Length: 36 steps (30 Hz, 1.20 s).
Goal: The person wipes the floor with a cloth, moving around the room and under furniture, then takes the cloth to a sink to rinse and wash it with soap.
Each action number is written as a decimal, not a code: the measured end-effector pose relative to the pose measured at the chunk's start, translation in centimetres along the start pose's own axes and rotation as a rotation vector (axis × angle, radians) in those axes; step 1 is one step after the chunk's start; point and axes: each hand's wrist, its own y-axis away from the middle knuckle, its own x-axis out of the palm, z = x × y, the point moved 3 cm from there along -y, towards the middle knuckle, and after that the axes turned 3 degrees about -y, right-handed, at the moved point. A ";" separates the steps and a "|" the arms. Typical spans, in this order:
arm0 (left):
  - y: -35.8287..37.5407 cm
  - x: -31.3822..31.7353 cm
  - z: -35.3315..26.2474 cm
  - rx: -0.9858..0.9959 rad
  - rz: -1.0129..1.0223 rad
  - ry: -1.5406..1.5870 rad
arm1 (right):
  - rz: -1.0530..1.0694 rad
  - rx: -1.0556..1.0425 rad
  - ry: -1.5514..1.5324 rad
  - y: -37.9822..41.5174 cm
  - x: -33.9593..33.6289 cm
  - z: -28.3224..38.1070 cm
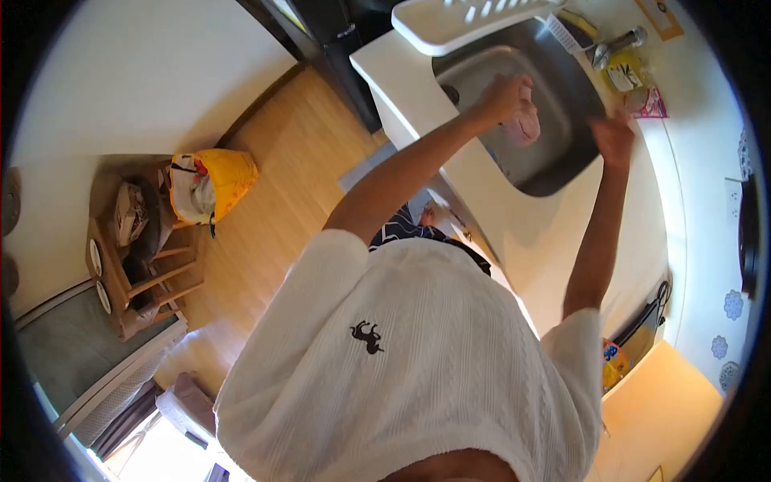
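Observation:
My left hand point(502, 98) is over the steel sink point(554, 173), its fingers closed round a soft, pale pink lump point(523, 124) that bulges out on the hand's right side. What kind of thing the lump is I cannot tell. My right hand point(614, 140) is at the sink's right rim, with the fingers curled in and partly blurred. Just beyond it lies a pink-and-white packet point(646, 103). A yellow-labelled bottle point(625, 74) stands close by, near the tap point(622, 44).
A white drying rack point(458, 28) borders the sink's far side, and a small white basket point(566, 34) hangs at its corner. Pale counter point(562, 233) runs along the wall. To the left, a yellow bag point(229, 181) stands by a wooden chair point(148, 281) on the wooden floor point(277, 145).

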 end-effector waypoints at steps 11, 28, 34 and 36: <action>15.5 -8.8 -1.9 -0.234 -0.404 0.308 | 0.527 0.286 -0.580 9.9 22.3 11.0; 68.5 -36.4 -8.0 -0.578 -0.819 -0.952 | 1.133 -0.061 -0.605 38.2 70.0 29.9; 80.1 -44.3 -5.3 -0.739 -0.885 -0.934 | 1.352 -0.196 -0.521 41.0 81.4 34.3; 85.1 -47.4 -2.5 -0.682 -0.829 -0.808 | 1.388 0.025 -0.379 41.0 85.3 35.9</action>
